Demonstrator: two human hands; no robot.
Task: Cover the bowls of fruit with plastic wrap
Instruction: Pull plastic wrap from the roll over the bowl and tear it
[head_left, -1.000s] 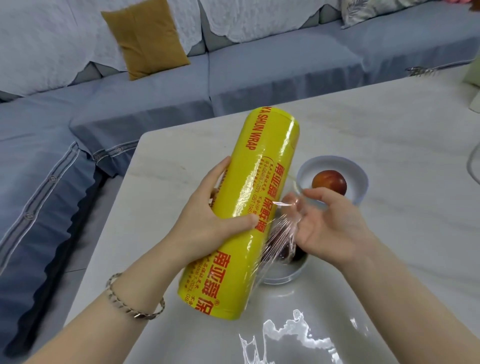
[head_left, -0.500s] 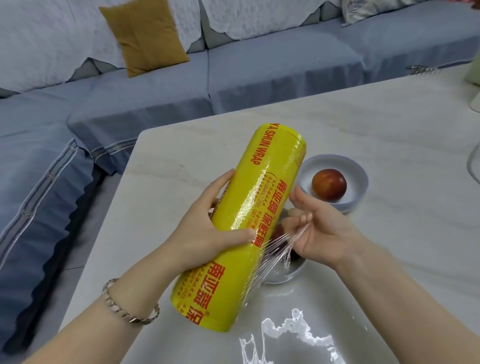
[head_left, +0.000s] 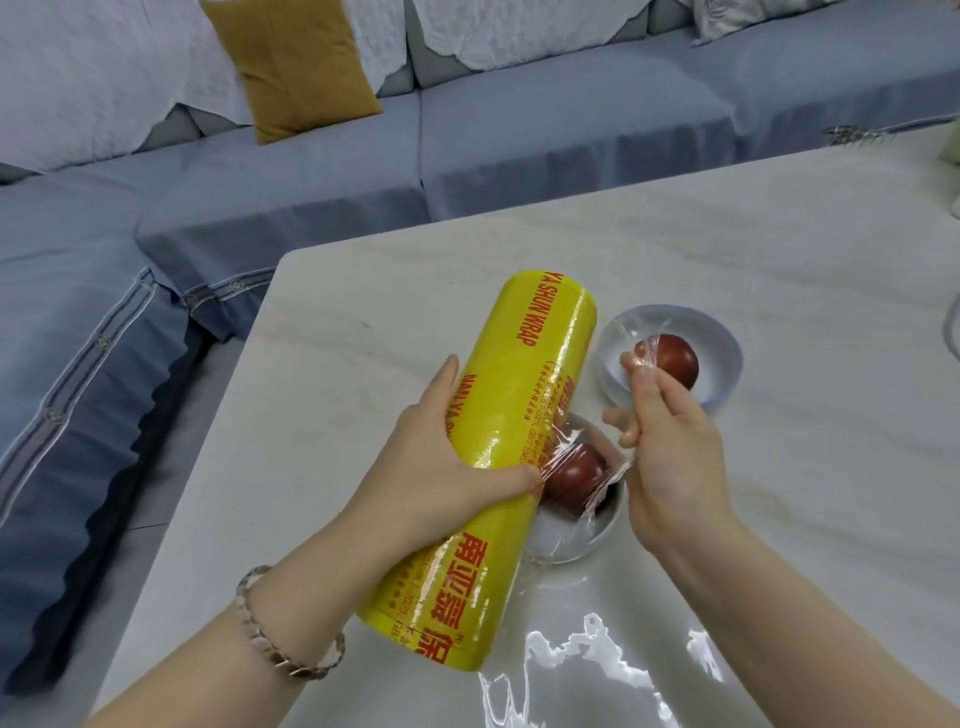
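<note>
I am watching the left grip (head_left: 436, 457) clasping the yellow roll of plastic wrap (head_left: 524, 374) round its middle. The thumb is pressing across the face turned toward me and the fingers are lying along the roll's outer side. The roll is slanting across this grip, one end pointing back past the wrist and the other reaching well beyond the fingertips. I cannot tell whether the lower end is touching the desk (head_left: 779, 260).

The right grip (head_left: 670, 457) is pinching the loose edge of the film (head_left: 589, 519) between thumb and forefinger, with the other fingers curling in below. The film is stretching in a wrinkled sheet from the roll across to this grip.

The near bowl (head_left: 597, 543) is sitting on the desk between the two grips and beneath the stretched film, with its left part hiding under the roll. A dark red fruit (head_left: 576, 475) is lying in it, just beside the left thumb tip and showing through the film.

The far bowl (head_left: 722, 353) is standing just beyond the right grip's fingertips, holding a second red fruit (head_left: 678, 364). The pinched corner of film is showing in front of that fruit, and I cannot tell whether that bowl is covered.

A bracelet (head_left: 280, 644) is circling the left wrist. A blue sofa (head_left: 571, 130) with a mustard cushion (head_left: 291, 67) is standing well beyond both grips.
</note>
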